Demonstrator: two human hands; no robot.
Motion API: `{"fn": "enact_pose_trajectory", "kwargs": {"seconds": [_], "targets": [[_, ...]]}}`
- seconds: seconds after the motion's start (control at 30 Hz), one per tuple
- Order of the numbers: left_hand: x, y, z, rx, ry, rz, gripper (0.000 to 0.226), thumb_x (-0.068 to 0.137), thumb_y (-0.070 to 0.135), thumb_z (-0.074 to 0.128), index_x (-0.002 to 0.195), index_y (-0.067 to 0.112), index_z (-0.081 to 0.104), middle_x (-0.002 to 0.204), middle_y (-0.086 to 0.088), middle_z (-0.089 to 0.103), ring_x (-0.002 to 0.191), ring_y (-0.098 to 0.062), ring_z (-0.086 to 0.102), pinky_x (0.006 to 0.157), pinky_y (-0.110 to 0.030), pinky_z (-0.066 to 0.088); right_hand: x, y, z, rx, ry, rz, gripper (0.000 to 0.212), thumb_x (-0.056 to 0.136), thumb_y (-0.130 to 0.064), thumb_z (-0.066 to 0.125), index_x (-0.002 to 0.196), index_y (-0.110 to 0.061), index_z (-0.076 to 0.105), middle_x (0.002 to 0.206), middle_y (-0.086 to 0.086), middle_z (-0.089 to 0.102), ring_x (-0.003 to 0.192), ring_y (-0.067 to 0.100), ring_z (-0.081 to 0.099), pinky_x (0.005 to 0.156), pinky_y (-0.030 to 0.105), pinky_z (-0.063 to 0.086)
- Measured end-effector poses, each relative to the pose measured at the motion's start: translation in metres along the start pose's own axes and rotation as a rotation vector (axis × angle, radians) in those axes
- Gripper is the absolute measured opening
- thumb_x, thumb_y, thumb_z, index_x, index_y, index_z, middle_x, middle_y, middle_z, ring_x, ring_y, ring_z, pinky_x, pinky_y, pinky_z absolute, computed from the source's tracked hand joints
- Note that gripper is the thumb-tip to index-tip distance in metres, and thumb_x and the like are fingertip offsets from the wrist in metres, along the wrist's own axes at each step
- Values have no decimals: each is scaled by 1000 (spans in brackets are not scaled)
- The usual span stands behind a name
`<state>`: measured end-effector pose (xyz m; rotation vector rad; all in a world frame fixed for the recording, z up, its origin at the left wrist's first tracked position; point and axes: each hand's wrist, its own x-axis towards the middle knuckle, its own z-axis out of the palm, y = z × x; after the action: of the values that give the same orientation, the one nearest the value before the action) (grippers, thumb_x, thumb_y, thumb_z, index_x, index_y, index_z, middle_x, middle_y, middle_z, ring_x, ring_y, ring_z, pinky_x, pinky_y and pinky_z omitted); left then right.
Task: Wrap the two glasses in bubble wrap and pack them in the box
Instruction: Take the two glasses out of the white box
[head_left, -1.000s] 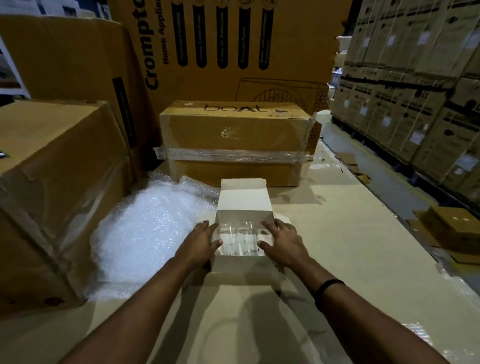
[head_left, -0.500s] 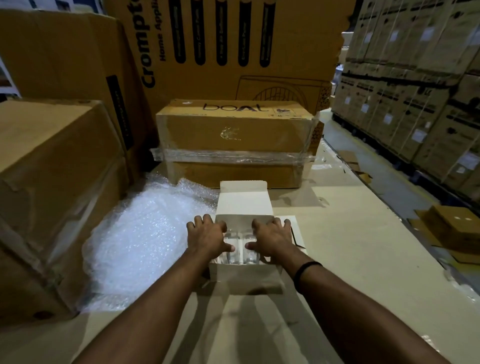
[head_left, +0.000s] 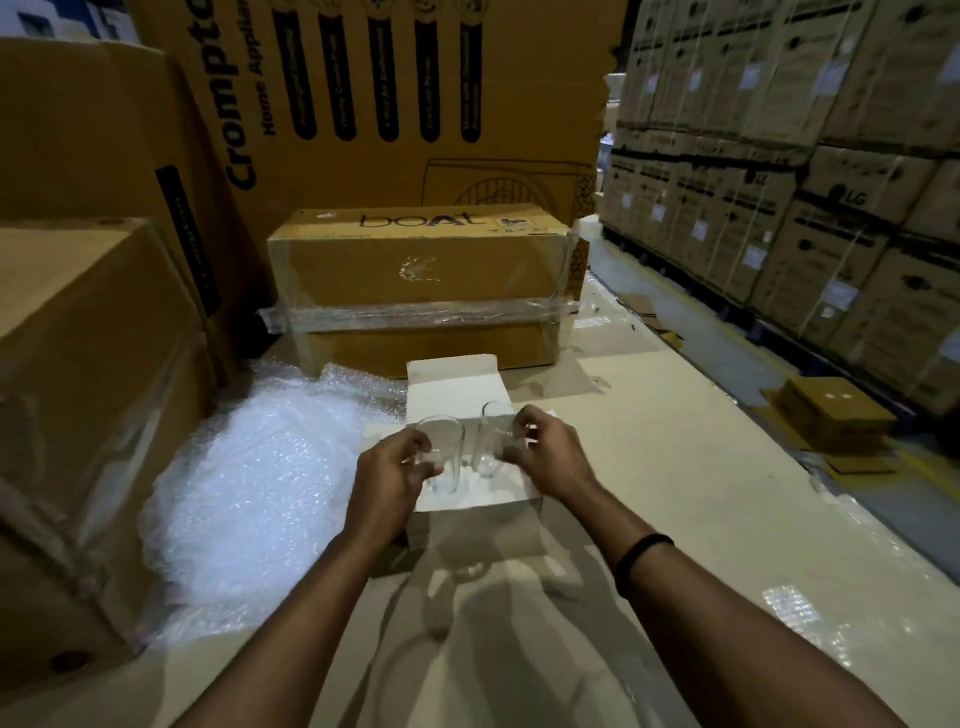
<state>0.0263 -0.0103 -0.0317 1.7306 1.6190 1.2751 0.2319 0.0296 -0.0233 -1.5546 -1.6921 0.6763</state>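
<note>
Two clear glasses are raised just above a small white box (head_left: 478, 512) that stands open on the table, its lid flap folded back. My left hand (head_left: 388, 475) grips the left glass (head_left: 444, 457). My right hand (head_left: 545, 457) grips the right glass (head_left: 491, 447). Both glasses are upright, bare, and close together. A big crumpled sheet of bubble wrap (head_left: 260, 493) lies on the table just left of the box.
A taped brown carton marked "boAt" (head_left: 421, 280) stands right behind the box. Large cartons (head_left: 88, 364) wall in the left side and a tall printed carton (head_left: 395, 93) the back. The table edge (head_left: 769, 457) runs along the right, with stacked cartons (head_left: 810, 182) across an aisle.
My hands went from the sides of the box into it, took hold of one glass each, and have lifted both glasses up out of the box.
</note>
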Motion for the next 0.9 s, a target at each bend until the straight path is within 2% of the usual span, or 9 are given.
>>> {"fn": "enact_pose_trajectory", "kwargs": {"seconds": [0.13,0.23,0.33,0.37,0.43,0.5,0.57,0.8,0.9], "targets": [[-21,32,7,-231,-44,46,31,74,-1,78,85,25,66,95,2,70,94,-9,66,76,-22,54,-27,-2,-45,226,169,-27,36,68,-8,85,76,-19,52,88,8,65,78,19,67,66,35,55],[-41,52,30,-339,-139,75,39,78,-7,72,86,30,65,91,6,69,87,-7,70,74,-24,56,-43,14,-83,236,261,-41,35,68,-6,85,79,-19,55,93,9,66,83,20,67,73,31,56],[-62,61,72,-304,-202,85,30,77,0,70,87,29,68,89,6,71,85,-8,70,73,-30,58,-52,45,-110,184,304,34,35,66,-6,86,80,-18,56,95,6,67,89,21,67,80,35,56],[-68,63,86,-311,-228,72,31,76,-1,69,90,27,69,91,3,72,83,-9,71,73,-33,59,-53,56,-115,154,306,61,35,66,-7,86,80,-18,57,94,3,67,89,20,68,80,36,56],[-75,71,115,-287,-244,79,33,76,-9,68,93,19,72,91,-1,71,77,-2,69,71,-24,58,-53,77,-123,108,295,102,33,66,-6,86,81,-15,58,92,0,67,90,19,68,78,36,56],[-79,79,141,-264,-228,118,28,76,-11,67,92,11,71,86,2,68,74,-3,68,69,-19,55,-50,96,-128,86,263,127,30,68,-6,85,80,-13,58,95,1,67,92,17,67,76,31,54],[-81,83,161,-236,-204,119,26,78,-10,65,88,13,70,83,5,66,72,-4,67,67,-17,53,-47,113,-132,71,226,144,27,70,-6,84,80,-13,60,96,1,67,93,16,67,75,26,50],[-81,80,200,-171,-136,18,22,83,-12,60,92,7,68,85,9,65,69,4,68,67,-21,56,-34,157,-141,97,105,151,26,71,-6,82,77,-18,59,107,6,69,95,14,66,82,29,50],[-78,74,207,-140,-79,-42,20,83,-10,64,94,5,69,84,1,67,71,14,64,65,-15,54,-26,165,-140,129,83,144,27,72,-6,82,77,-20,59,103,3,68,94,11,65,85,34,53]]}}
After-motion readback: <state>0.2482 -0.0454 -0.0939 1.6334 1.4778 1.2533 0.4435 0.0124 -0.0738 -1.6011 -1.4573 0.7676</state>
